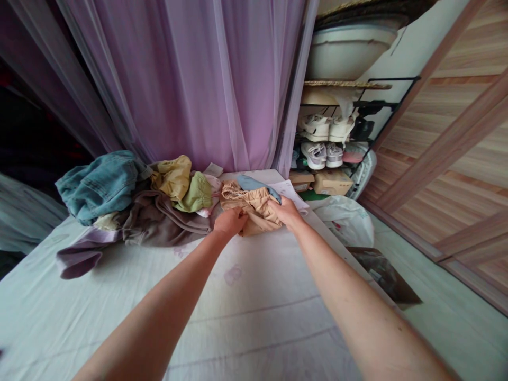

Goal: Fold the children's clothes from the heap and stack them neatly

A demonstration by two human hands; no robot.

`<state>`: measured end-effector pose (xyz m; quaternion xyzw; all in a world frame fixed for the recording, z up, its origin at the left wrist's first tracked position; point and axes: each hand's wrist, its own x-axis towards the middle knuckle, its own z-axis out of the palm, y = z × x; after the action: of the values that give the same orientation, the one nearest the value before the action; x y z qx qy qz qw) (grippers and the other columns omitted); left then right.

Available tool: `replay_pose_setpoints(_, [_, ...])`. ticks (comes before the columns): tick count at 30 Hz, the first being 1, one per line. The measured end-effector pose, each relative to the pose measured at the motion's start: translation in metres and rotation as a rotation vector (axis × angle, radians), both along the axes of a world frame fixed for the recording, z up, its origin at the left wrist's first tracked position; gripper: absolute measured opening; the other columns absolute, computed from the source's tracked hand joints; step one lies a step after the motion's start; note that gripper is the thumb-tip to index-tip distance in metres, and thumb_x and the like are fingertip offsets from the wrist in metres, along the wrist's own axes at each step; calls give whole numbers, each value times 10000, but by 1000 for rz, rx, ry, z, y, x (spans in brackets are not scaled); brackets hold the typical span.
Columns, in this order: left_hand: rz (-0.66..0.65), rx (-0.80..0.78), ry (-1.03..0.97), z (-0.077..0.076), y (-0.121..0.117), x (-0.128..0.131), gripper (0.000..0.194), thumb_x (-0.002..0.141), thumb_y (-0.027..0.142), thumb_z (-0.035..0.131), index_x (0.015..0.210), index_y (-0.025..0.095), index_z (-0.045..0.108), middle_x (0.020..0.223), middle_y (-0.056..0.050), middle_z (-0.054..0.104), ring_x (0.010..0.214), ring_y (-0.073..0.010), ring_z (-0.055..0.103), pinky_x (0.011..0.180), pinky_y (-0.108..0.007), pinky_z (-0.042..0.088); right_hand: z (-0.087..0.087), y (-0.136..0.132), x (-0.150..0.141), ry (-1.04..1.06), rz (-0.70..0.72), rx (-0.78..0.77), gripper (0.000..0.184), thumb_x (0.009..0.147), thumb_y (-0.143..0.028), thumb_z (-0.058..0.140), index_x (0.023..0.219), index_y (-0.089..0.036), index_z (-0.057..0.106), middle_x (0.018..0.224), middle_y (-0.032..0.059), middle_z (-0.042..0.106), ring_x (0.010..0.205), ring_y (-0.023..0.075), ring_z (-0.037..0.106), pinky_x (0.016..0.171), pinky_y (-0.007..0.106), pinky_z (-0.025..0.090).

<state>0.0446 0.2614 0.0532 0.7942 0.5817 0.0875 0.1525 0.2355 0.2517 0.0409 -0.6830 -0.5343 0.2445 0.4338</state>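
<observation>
A tan garment with a gathered elastic waistband, like a pair of pants [260,211], lies bunched on the pale bed sheet. My left hand [230,221] is closed on its left side, fingers curled into the cloth. At its right side, my right hand [284,210] grips the fabric, thumb on top. A blue cloth [254,183] shows just behind the pants. To the left of my left hand spreads a brown garment [162,222]. Beyond it sit a green garment [198,193] and a yellow garment [173,176], with a blue denim garment [101,185] at the far left.
A purple curtain [190,79] hangs behind the bed [222,317]. On the right stands a rack with white shoes [317,127], a large basin [349,53] and cardboard boxes [332,181]. A plastic bag [349,219] lies on the floor near a wooden door [448,159].
</observation>
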Motion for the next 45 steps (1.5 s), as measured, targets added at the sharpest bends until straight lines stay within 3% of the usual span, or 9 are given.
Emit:
replay_pose_setpoints(9, [157,-85,21,-25,28,9,338,801,446,598,978,185,718,1110,-169,720,1026,-305,677,800,-332,500,8,-15,-8,-443,100,-31,403,876,-342,525,1257,-250,620,1127,41,714,1050,215,638,898,289,484])
replay_pose_setpoints(13, [183,-80,-67,-31,35,3,295,802,384,613,991,179,708,1041,-155,740,970,-279,697,779,-316,511,-8,-28,-15,-637,258,109,473,868,-234,494,1333,-259,578,1406,48,550,1233,210,535,1038,303,407])
replay_pose_setpoints(17, [179,-32,-195,-35,33,-19,229,851,263,572,1025,166,686,955,-96,752,854,-196,706,770,-277,527,-27,-42,-28,-788,331,102,482,861,-222,500,1335,-242,582,1443,82,502,1289,247,469,1090,385,345])
replay_pose_setpoints(21, [222,135,-291,-26,18,-35,357,911,246,475,1243,168,578,1209,-118,670,1085,-206,645,943,-338,499,-30,-50,-39,-856,324,95,456,851,-227,517,1297,-238,608,1433,92,511,1329,284,406,1101,454,295])
replay_pose_setpoints(26, [-182,409,-313,-6,11,-12,419,903,290,510,1304,180,565,1461,-120,489,1377,-253,411,1153,-415,313,-21,-50,-45,-853,347,56,431,874,-223,483,1291,-216,593,1370,96,571,1249,269,481,1036,418,354])
replay_pose_setpoints(32, [-248,100,-3,-24,28,5,369,956,331,408,1268,297,602,1446,-72,522,1396,-317,378,1102,-605,292,-28,-54,-64,-812,238,96,463,881,-272,492,1328,-160,530,1323,143,592,1203,291,498,1028,469,342])
replay_pose_setpoints(38, [-259,89,8,-39,44,-4,381,953,275,392,1276,295,594,1421,-65,545,1379,-272,408,1099,-554,341,-50,-64,-63,-725,202,285,480,880,-292,531,1344,-172,524,1427,131,511,1328,284,401,1139,495,206])
replay_pose_setpoints(42, [-253,150,-30,-37,40,-4,402,972,347,375,1320,252,553,1397,-77,554,1385,-239,398,1129,-467,340,-60,-66,-49,-543,-59,397,362,906,-272,471,1221,-161,611,1352,146,560,1265,261,476,1077,420,343])
replay_pose_setpoints(45, [-96,257,-147,-42,18,-6,509,959,458,412,1379,180,488,1465,-131,468,1435,-241,319,1152,-405,317,-65,-66,-37,-396,-218,379,329,914,-275,432,1138,-153,641,1188,153,642,1128,247,565,981,376,437])
